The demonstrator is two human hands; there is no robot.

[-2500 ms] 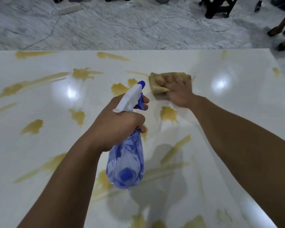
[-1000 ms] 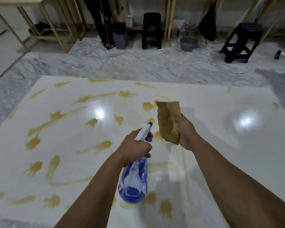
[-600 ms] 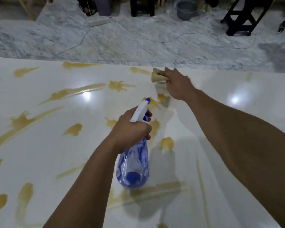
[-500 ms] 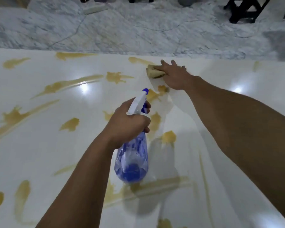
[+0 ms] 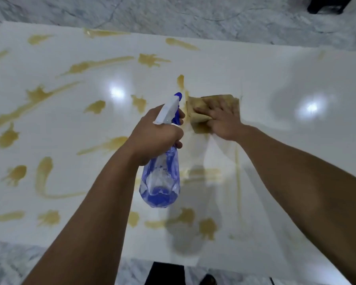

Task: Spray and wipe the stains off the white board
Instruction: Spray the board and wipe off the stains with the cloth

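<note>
The white board (image 5: 275,79) lies flat on the floor, with several yellow-brown stains (image 5: 103,64) across its left half and near edge. My left hand (image 5: 154,136) grips the neck of a blue see-through spray bottle (image 5: 160,177) held above the board's middle, its white nozzle pointing away from me. Just to the right of the nozzle, my right hand (image 5: 222,120) presses a stained brown cloth (image 5: 195,105) flat on the board with fingers spread. A thin yellow streak (image 5: 237,171) runs toward me from the cloth.
Grey marble floor (image 5: 173,15) surrounds the board. A black stool (image 5: 325,5) stands beyond the far right corner. Something dark (image 5: 167,272) shows at the board's near edge below me. The board's right half shows only light glare.
My right hand dragged the cloth from the far edge back toward me, to beside the nozzle. The stains it crossed are smeared away. The view pulled back; the bottle stays in my left hand.
</note>
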